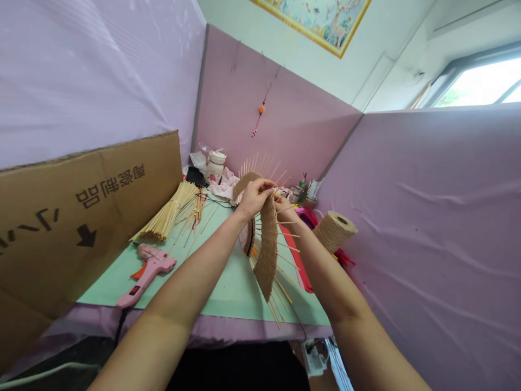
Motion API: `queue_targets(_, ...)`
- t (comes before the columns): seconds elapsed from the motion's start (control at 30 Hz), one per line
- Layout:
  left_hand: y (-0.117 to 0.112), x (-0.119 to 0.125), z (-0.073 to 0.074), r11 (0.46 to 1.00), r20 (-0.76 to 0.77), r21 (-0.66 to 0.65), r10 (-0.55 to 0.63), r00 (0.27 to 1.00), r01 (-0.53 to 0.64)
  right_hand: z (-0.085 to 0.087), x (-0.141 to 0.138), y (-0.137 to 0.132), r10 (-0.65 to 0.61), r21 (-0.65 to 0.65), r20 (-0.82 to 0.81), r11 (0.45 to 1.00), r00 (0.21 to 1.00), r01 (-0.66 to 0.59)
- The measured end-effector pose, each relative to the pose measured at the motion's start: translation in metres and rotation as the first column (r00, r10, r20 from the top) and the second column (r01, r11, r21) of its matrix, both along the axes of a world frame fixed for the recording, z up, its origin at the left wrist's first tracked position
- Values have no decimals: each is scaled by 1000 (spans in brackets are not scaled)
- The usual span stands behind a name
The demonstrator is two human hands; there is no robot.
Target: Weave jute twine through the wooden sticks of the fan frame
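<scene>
A curved brown woven band [266, 250] with thin wooden sticks poking out of its edge all round stands upright above the table. My left hand [256, 196] pinches the top of this band, its fingers pressed together at the rim. On the far right side of the same rim, my right hand [281, 203] has its fingers closed by the sticks, partly hidden behind the band. A darker inner strip [249, 237] shows through the middle of the ring. Whether a strand of twine lies between my fingers is too small to make out.
On the left lie a pink glue gun [148, 271], a bundle of wooden sticks [169, 214] and a cardboard box [122, 190]. A twine spool [336, 231] sits at the right. At the back stands a white jar [215, 165]. A power strip [314, 358] hangs below the table edge.
</scene>
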State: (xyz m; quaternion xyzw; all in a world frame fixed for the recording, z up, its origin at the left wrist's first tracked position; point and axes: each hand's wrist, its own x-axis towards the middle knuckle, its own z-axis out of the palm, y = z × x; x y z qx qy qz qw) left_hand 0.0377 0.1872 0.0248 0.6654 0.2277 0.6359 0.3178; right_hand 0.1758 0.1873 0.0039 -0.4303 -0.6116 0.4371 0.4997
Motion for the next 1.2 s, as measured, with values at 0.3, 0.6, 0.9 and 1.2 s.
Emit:
queue_targets(0.3, 9, 2, -7, 1000, 13, 8, -10, 1000, 10, 20, -3, -1, 16, 13, -186, 1000, 982, -14)
queue_targets(0.6, 7, 3, -12, 995, 81, 82, 54, 995, -60, 24, -3, 2, -100, 124, -154, 985, 983, 120)
queue_targets(0.9, 25, -2, -22, 998, 35, 3, 67, 997, -67, 21, -25, -1, -197, 253, -151, 939, 969, 231)
queue_targets(1.2, -16, -14, -2, 992, 8, 59, 112, 994, -112, 23, -42, -26, -280, 380, -186, 863, 942, 332)
